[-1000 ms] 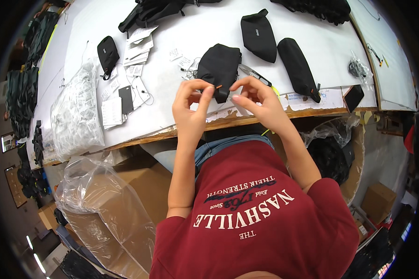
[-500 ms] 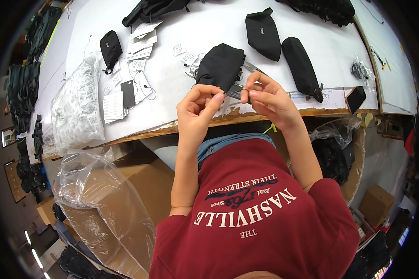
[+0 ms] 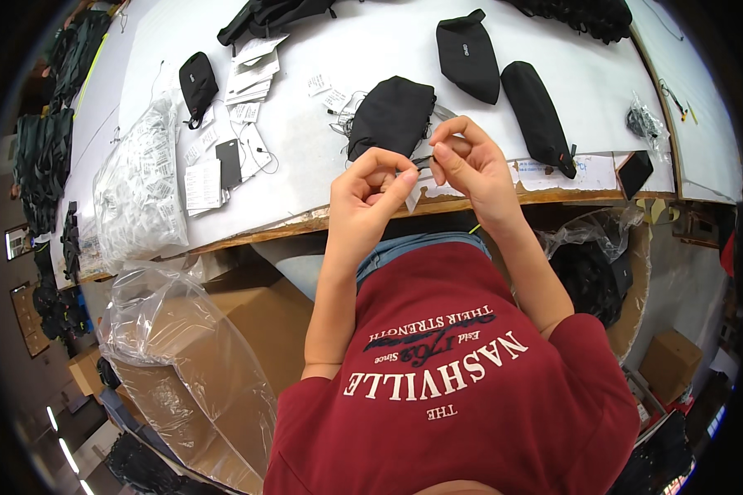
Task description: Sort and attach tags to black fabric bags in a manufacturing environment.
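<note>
Pinched grip on both sides: the left hand (image 3: 362,194) and the right hand (image 3: 477,169) each close thumb and forefinger on a short black cord (image 3: 423,162), which spans the small gap between the fingertips. Its ends are lost behind the fingers, so I cannot tell whether it is a loop or a single strand, or whether it is joined to the pouch (image 3: 392,115) just beyond.

Both hands are near the front edge of the table (image 3: 301,157). The pouch lies on it, black and softly rounded, its near end partly covered by the left fingers; whether they touch it is unclear.

By its look, the cord should weigh next to nothing and bend freely. It is thin enough to slip or roll out of a loose grip, so it is best held close to its ends with the fingertip pads, with little pull and the middle left free. Breaking seems less of a worry than losing hold.

The pouch looks like matte cloth: light, soft, unlikely to slide from the fingers, but ready to sag or fold if lifted by one corner. A broad hold across its body, or a pinch at a firm seam, would suit it better. The long pouch (image 3: 538,115) to the right seems filled out and should keep its shape when held around the middle. The tags (image 3: 252,70) to the left look like stiff card, easily creased, best taken by the edges.
</note>
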`<state>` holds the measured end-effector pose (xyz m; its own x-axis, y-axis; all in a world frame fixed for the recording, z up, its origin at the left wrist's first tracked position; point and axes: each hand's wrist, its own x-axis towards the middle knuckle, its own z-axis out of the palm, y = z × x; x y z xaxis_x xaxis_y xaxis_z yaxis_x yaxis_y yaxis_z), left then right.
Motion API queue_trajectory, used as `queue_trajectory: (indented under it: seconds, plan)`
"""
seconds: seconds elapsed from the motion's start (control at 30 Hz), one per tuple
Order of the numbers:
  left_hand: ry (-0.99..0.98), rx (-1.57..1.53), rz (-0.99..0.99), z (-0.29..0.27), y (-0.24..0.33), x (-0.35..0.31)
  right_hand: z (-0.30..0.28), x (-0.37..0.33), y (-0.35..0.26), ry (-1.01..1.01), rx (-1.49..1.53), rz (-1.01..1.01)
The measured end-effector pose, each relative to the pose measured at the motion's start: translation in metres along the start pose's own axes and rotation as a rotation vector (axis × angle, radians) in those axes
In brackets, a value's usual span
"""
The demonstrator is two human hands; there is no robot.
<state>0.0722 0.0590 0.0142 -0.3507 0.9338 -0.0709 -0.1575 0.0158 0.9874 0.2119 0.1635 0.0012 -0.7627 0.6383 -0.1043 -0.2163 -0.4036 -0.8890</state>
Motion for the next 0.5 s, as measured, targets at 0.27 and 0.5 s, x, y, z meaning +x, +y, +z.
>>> queue_trajectory:
  seconds: [0.27,0.5]
  plan:
    - [-0.019,-0.003,-0.027,0.0001,-0.0008,0.0005,0.0075,-0.0018,0.0058,-0.024,-0.083,-0.161]
    - [-0.021,0.008,-0.044,-0.0006,-0.0004,0.0013,0.0074,-0.0033,0.0071,-0.016,-0.077,-0.174]
